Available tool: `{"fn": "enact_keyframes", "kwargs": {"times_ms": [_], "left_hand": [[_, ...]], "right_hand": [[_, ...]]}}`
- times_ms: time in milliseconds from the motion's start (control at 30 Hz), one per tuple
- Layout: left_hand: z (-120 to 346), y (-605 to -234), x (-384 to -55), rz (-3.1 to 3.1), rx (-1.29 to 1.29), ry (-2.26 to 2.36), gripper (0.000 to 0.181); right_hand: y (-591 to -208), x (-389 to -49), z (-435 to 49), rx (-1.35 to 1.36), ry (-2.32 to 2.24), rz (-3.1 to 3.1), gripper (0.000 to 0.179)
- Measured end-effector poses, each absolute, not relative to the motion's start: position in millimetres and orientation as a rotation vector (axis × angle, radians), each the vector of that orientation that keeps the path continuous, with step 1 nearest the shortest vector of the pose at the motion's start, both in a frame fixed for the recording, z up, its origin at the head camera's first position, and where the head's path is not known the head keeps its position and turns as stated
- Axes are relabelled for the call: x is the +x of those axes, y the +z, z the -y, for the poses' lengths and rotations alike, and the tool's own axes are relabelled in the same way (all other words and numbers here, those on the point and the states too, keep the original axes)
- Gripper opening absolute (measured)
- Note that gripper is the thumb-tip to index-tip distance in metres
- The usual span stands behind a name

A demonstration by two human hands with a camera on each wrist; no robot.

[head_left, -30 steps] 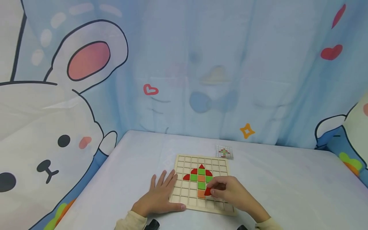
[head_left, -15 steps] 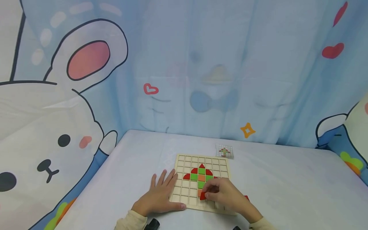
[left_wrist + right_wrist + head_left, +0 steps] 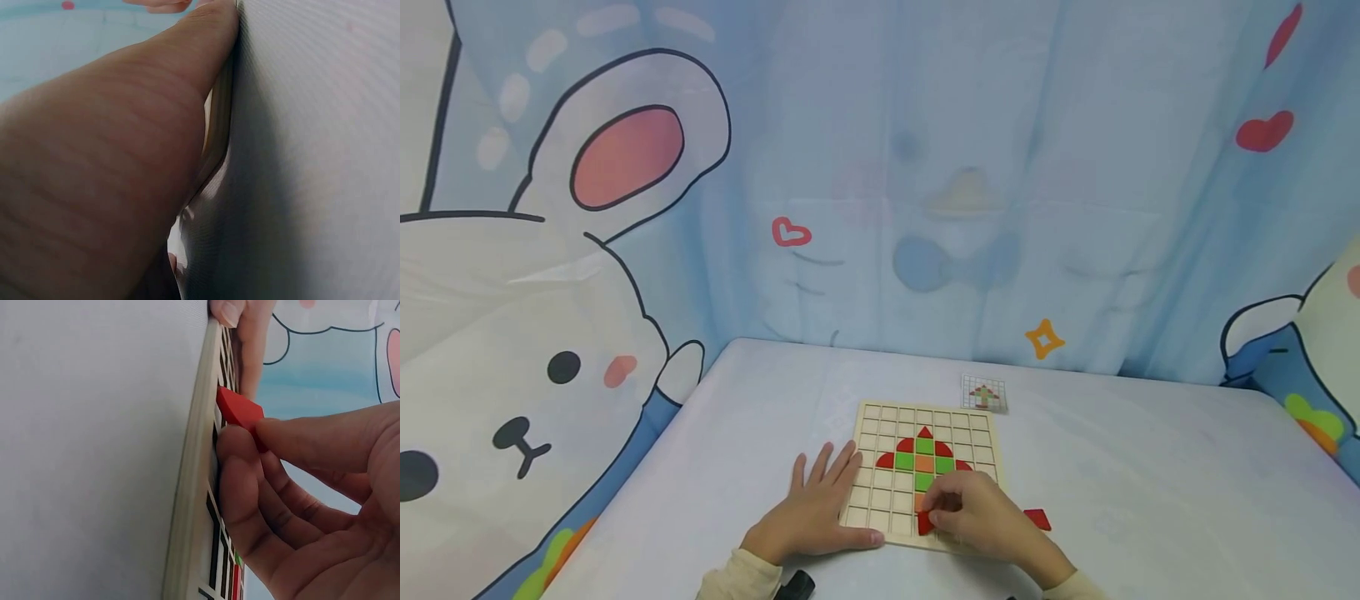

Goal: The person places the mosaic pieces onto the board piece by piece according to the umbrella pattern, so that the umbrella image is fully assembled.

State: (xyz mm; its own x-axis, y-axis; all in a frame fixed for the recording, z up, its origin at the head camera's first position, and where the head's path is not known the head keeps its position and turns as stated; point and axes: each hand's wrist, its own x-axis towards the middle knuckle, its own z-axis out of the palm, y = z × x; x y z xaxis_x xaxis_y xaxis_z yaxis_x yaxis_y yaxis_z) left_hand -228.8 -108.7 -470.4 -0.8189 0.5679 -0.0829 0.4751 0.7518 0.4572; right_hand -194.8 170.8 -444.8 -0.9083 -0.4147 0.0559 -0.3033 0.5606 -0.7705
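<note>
My right hand (image 3: 981, 512) pinches a red block (image 3: 239, 411) with a slanted edge between thumb and fingertips. One end of this block is right at the grid of the wooden board (image 3: 882, 502), just below the lower orange square (image 3: 919, 502) in the head view. Fingers spread, my left hand (image 3: 812, 512) rests at the board's left edge, its thumb by the near left corner. On the board, green squares (image 3: 924, 482), an orange square (image 3: 924, 463) and red curved pieces (image 3: 886, 460) form a figure topped by a red triangle (image 3: 925, 432). My right hand hides part of the board.
Another red block (image 3: 1038, 519) lies on the white-covered table (image 3: 1120, 483), right of the board and partly behind my right wrist. Beyond the board's far right corner is a small card (image 3: 983, 392) printed with a coloured grid figure. A cartoon curtain (image 3: 865, 167) hangs behind.
My right hand has moved the red block from beside the lower orange square to just below it, toward me. The red block on the table has come into view. My left hand stays put.
</note>
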Motion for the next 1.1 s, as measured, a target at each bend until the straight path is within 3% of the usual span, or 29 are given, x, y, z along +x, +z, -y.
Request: {"fn": "enact_keyframes", "kwargs": {"times_ms": [1100], "left_hand": [[109.0, -469.4, -228.4, -2.734, 0.84, 0.62, 0.116]], "right_hand": [[-450.6, -191.9, -159.8, -0.697, -1.12, -2.772, 0.022]]}}
